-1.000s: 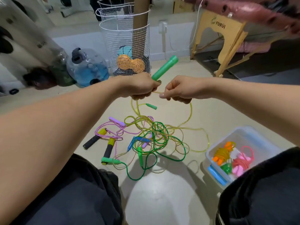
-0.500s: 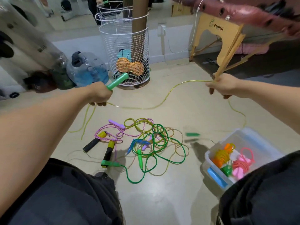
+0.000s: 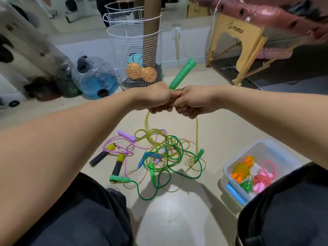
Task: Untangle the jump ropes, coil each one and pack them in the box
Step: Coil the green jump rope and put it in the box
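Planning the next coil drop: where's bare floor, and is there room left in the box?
Bare floor: between the rope tangle and the box, and nearer, between the knees. Box's far half looks free; its near half holds coiled ropes.

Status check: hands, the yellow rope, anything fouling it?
Left hand grips green handle; right hand pinches yellow rope. Far handle down by the floor tangle.

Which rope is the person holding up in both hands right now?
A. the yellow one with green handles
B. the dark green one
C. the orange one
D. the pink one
A: the left hand grips a green handle, and the yellow rope hangs from both it and the right hand.
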